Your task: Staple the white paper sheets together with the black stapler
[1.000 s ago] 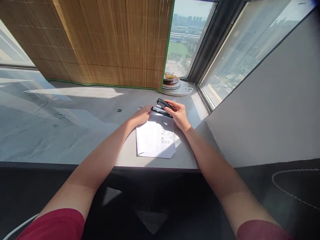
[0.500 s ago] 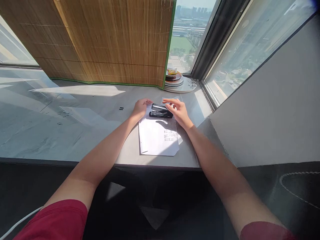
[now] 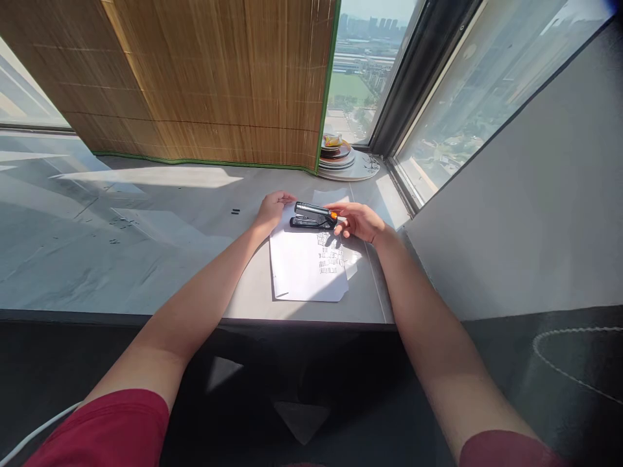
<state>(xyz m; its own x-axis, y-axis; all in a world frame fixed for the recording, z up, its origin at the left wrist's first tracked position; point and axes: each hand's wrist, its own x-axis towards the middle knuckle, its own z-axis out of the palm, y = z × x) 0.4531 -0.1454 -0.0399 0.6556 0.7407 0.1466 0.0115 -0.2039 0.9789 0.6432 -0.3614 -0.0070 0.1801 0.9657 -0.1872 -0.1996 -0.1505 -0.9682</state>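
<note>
A black stapler [image 3: 311, 216] lies across the upper part of a white sheet of paper [image 3: 296, 266], its top arm raised at the left and an orange piece showing at its right end. My left hand [image 3: 275, 209] is at the sheet's upper left edge, fingers stretched together over it and the thumb hidden. It seems to hold the paper there. Around the stapler's right end is my right hand [image 3: 360, 222], fingers apart, one reaching along the top by the orange piece and others bent lower down. Several rows of short dark marks [image 3: 329, 259] cover the sheet's right side.
Two small dark strips [image 3: 235, 211] lie left of my left hand, with scattered dark bits [image 3: 121, 222] farther left. Stacked plates [image 3: 341, 159] stand in the window corner, beside a hanging bamboo blind [image 3: 209, 84]. A grey wall [image 3: 516, 214] bounds the right.
My right hand has shifted right and turned from above the stapler to around its right end, uncovering the orange piece. My left hand, the stapler and the paper have stayed put.
</note>
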